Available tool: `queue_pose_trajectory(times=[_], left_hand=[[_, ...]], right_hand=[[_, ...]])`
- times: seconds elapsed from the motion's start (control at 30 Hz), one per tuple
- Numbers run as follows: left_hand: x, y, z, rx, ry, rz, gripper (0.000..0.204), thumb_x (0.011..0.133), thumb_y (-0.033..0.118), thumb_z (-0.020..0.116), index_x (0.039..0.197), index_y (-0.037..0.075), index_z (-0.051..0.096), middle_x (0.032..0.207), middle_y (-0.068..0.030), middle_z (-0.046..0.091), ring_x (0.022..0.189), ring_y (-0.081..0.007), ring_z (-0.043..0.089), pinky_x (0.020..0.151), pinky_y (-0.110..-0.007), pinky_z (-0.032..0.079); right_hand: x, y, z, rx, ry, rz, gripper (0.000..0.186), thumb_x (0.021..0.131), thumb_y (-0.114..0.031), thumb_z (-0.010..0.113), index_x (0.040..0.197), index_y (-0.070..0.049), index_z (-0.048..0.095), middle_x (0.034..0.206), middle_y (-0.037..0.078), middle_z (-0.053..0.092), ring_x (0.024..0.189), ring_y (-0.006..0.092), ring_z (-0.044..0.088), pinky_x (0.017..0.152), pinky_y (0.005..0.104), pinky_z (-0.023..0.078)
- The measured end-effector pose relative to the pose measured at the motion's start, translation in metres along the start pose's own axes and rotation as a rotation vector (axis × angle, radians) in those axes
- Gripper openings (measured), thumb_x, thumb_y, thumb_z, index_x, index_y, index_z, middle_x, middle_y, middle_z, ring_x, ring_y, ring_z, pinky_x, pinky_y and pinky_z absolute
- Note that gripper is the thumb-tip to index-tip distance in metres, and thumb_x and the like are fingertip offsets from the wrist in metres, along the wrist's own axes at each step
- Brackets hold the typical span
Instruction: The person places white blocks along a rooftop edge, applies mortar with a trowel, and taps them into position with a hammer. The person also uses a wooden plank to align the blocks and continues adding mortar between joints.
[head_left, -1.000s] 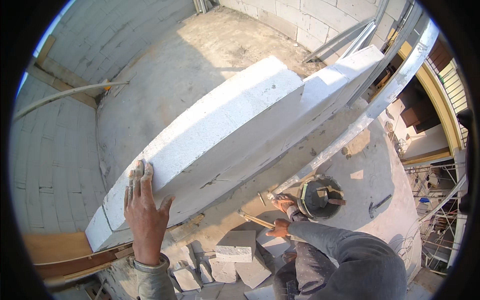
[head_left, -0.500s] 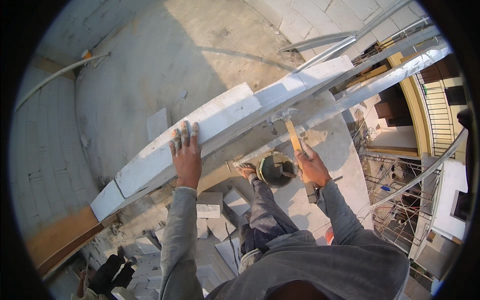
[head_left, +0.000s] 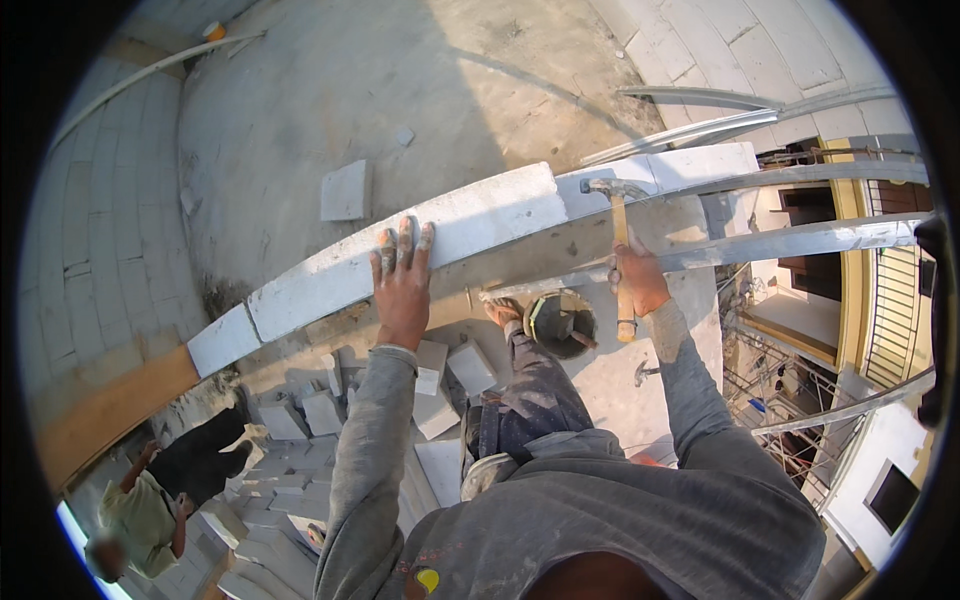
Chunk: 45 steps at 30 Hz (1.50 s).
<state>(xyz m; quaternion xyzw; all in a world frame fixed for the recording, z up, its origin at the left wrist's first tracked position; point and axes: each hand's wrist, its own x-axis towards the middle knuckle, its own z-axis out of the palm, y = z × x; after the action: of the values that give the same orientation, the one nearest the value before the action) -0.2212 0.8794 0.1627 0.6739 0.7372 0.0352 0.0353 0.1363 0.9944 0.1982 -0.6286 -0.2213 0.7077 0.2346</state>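
My left hand [head_left: 402,277] lies flat, fingers spread, on top of a long white block [head_left: 470,222] set in a course of white blocks. My right hand [head_left: 636,277] grips the wooden handle of a hammer [head_left: 620,250]. Its steel head rests at the joint between the long block and the neighbouring white block [head_left: 690,165] on the right. Both my grey sleeves reach up from the lower edge.
A dark bucket [head_left: 562,324] stands below the blocks by my foot. Loose white block pieces [head_left: 430,375] lie scattered beneath, and a small piece [head_left: 345,190] sits on the grey slab beyond. Metal scaffold tubes [head_left: 800,240] run at right. Another person [head_left: 150,505] crouches at lower left.
My right hand has brought the hammer up from below onto the block course. My left hand has shifted along the block and the view has tilted down.
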Motion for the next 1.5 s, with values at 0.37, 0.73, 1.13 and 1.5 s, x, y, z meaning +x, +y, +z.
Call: queue_pose_trajectory(times=[0.37,0.73,1.13,1.5], left_hand=[[-0.035,-0.023,-0.019,-0.42,0.408,-0.685,0.103,0.078,0.048,0.085,0.156,0.005,0.033,0.16,-0.0226,0.034,0.15,-0.0392,0.029,0.124,-0.047,0.024],[-0.077,-0.156,-0.004,-1.475,0.928,-1.275,0.082,0.079,0.019,0.088,0.143,-0.006,0.044,0.135,-0.017,0.058,0.12,-0.0252,0.059,0.103,-0.035,0.047],[-0.085,-0.169,0.015,-1.547,1.036,-1.14,0.09,0.078,0.008,0.086,0.152,0.0,0.033,0.141,-0.013,0.054,0.125,-0.0245,0.054,0.109,-0.034,0.041],[-0.043,-0.069,-0.019,-0.233,0.413,-0.752,0.089,0.085,0.038,0.079,0.156,0.008,0.035,0.16,-0.0217,0.034,0.15,-0.0391,0.029,0.121,-0.054,0.026]], right_hand=[[-0.089,0.058,-0.05,-1.14,-0.08,-0.525,0.031,0.092,-0.016,0.061,0.117,0.004,0.059,0.085,0.024,0.069,0.081,0.0423,0.07,0.072,0.046,0.055],[-0.067,0.037,0.142,-1.091,-0.376,-1.314,0.031,0.088,-0.011,0.067,0.111,0.006,0.055,0.079,0.027,0.066,0.075,0.0481,0.066,0.065,0.0518,0.052],[-0.039,0.048,0.171,-1.375,-0.397,-1.018,0.026,0.091,-0.015,0.064,0.1,0.005,0.051,0.076,0.032,0.062,0.072,0.0529,0.062,0.063,0.0572,0.049],[-0.117,0.064,0.011,-1.052,-0.218,-0.275,0.034,0.095,-0.028,0.062,0.09,0.005,0.057,0.073,0.023,0.062,0.069,0.037,0.063,0.065,0.0468,0.049]])
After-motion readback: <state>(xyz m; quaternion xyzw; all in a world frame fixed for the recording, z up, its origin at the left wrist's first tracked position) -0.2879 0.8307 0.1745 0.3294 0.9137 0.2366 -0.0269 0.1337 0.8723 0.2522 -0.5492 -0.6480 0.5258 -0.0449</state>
